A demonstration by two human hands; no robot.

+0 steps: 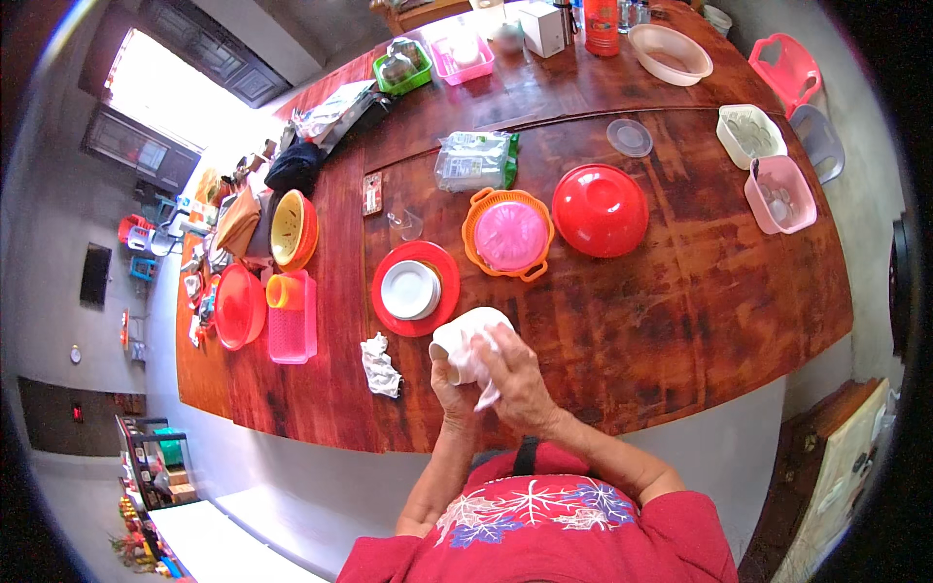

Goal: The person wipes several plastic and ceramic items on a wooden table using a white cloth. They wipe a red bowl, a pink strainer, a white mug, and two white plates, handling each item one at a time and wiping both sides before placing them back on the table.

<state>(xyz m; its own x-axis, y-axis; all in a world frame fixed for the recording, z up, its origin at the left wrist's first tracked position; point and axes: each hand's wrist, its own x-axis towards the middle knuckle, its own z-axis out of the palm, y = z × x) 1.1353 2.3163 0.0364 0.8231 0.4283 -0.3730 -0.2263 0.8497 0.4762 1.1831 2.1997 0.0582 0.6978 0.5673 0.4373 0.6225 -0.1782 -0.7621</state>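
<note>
Above the near edge of the table, my left hand grips a white, rounded container, cup- or bowl-like, tilted on its side. My right hand presses a bunched white cloth against its outside, fingers bent over the cloth. Part of the container is hidden behind the fingers and cloth. Just beyond it, a stack of small white plates rests on a larger red plate. A second crumpled white cloth lies on the table to the left of my hands.
Beyond my hands stand an orange basket holding a pink bowl, and a red domed bowl. A clear cup and plastic packet lie farther back. Pink and white tubs sit right; baskets and bowls crowd the left.
</note>
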